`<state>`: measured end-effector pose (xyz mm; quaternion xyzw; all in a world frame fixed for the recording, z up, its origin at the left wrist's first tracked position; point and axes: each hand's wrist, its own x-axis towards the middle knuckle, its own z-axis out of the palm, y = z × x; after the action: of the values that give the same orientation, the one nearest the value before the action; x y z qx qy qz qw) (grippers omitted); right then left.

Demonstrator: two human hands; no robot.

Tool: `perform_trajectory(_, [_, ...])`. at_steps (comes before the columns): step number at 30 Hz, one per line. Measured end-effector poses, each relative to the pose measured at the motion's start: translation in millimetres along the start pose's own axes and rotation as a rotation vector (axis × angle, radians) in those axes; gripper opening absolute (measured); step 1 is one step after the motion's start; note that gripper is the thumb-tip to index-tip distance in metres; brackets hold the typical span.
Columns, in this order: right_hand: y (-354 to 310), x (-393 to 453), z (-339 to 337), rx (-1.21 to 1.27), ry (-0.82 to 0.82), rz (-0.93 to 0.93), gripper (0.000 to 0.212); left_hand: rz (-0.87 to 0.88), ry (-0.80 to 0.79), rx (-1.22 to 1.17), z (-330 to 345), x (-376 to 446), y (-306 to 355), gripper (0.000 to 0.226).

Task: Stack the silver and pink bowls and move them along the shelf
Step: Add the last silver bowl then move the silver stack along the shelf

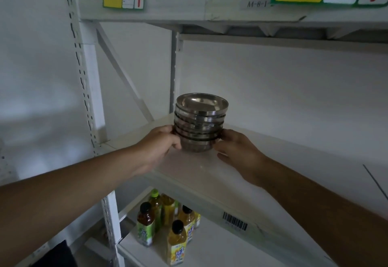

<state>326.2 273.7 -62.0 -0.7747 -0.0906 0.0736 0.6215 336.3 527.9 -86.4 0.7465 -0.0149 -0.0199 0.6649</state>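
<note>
Steel bowl stack (200,123) clasped between left hand (161,144) and right hand (237,151) (both grips closed), shelf (262,161) bare rightward

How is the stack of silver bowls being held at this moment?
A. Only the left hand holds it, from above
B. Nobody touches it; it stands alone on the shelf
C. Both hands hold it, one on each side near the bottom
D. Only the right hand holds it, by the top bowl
C: the left hand and the right hand press on opposite sides of the lower part of the stack of silver bowls.
</note>
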Motion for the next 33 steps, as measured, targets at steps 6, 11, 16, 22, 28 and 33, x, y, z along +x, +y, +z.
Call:
perform_trajectory(6, [-1.5,32.1,2.6,-0.119,0.081,0.013,0.054,-0.004,0.053,0.034,0.8,34.3,5.6,0.066])
perform_trajectory(11, [-9.2,74.0,4.8,-0.105,0.087,0.029,0.043,-0.025,0.083,0.15,-2.1,74.5,16.0,0.093])
perform_trajectory(16, [-14.2,108.2,4.4,-0.131,0.052,0.025,0.044,-0.055,0.077,0.177,-4.2,100.4,30.2,0.067])
perform_trajectory(22, [-11.0,130.1,-5.8,-0.204,0.054,-0.018,0.048,-0.1,0.089,0.232,-7.8,108.1,33.4,0.038])
perform_trajectory(28, [-7.3,108.3,-21.6,-0.963,0.087,-0.159,0.066,0.033,0.031,0.901,-17.9,78.9,31.3,0.074])
perform_trajectory(33, [-28.2,66.3,-18.4,-1.383,0.075,-0.208,0.064,0.187,0.095,1.292,-27.6,32.5,44.4,0.068])
